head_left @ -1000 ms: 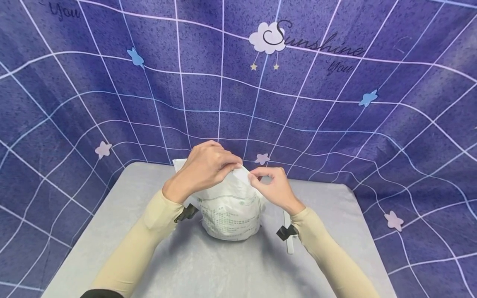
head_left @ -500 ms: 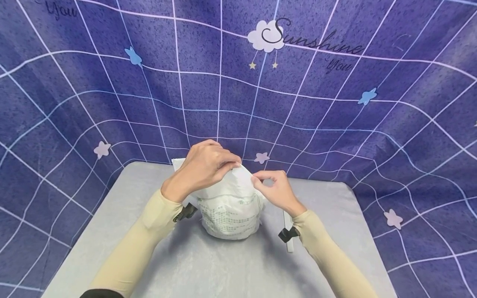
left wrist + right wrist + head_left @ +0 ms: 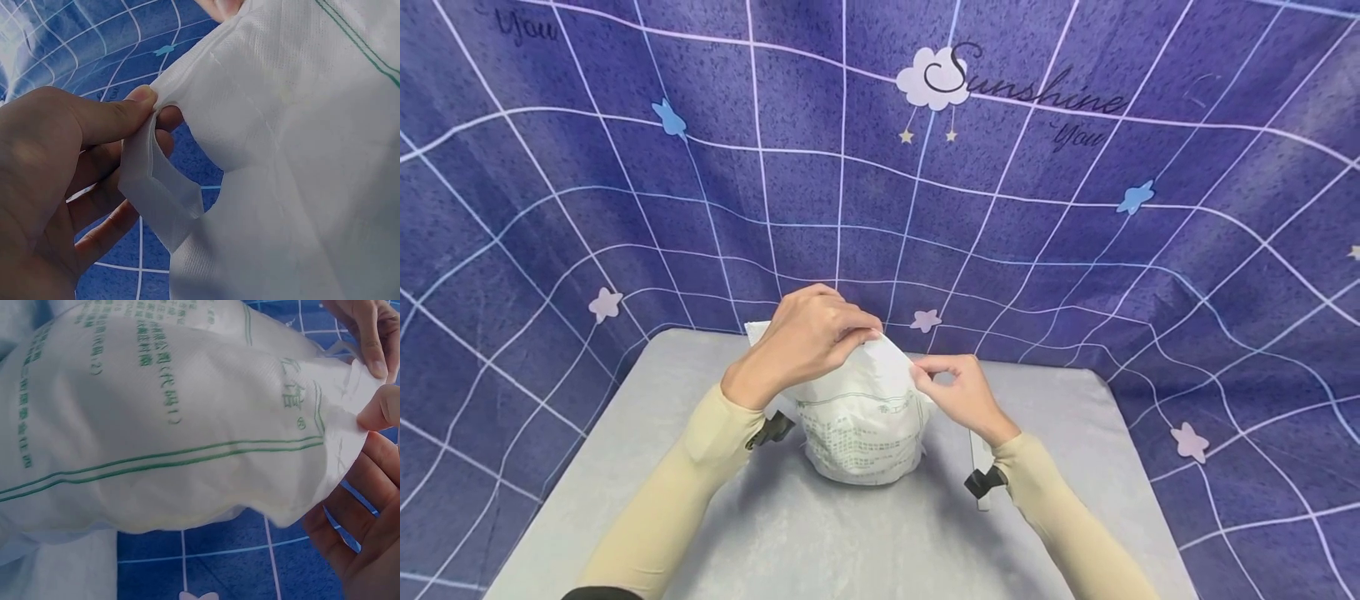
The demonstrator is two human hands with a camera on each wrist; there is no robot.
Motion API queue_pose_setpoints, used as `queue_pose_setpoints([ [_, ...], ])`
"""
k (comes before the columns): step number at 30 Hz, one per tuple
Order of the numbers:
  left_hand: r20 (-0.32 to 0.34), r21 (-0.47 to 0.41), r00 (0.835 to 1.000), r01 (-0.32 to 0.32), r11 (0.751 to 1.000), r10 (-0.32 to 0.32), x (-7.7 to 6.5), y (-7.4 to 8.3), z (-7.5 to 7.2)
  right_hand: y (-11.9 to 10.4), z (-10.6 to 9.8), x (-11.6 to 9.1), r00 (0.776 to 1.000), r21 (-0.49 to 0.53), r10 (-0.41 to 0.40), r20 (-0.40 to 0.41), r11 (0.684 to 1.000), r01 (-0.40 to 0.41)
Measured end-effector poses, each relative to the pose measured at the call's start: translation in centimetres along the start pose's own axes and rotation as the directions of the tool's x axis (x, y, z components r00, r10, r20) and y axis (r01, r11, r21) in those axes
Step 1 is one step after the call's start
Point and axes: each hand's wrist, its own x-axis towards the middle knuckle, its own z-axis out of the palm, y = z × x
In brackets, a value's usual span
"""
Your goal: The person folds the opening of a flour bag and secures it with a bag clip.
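Observation:
A white woven-plastic bag (image 3: 861,442) with green printed lettering stands upright and bulging on the table; its contents are hidden. My left hand (image 3: 816,333) pinches the top edge between thumb and fingers. In the left wrist view, that grip is beside a cut-out handle hole, with a folded flap (image 3: 159,181) hanging by the fingers. Further right along the same edge, my right hand (image 3: 958,387) pinches the bag between thumb and index finger. The right wrist view shows the right hand's other fingers (image 3: 340,540) behind the bag's edge, and green double lines run across the bag.
A grey cloth-covered table (image 3: 865,550) lies under the bag. On it, partly beneath my right wrist, is a narrow white strip (image 3: 982,454). A purple-blue curtain (image 3: 820,192) with grid lines and stars hangs closely behind and at both sides.
My right hand has slid a little down and to the right along the bag's top edge, away from the left hand. The left hand keeps its pinch in nearly the same place.

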Motion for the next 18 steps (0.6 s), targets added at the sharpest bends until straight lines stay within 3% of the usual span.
queue_pose_setpoints([
  [18, 0.002, 0.001, 1.000, -0.001, 1.000, 0.001, 0.0, 0.0, 0.0, 2.2, -0.4, -1.9, 1.000, -0.049, 0.020, -0.019, 0.999, -0.021],
])
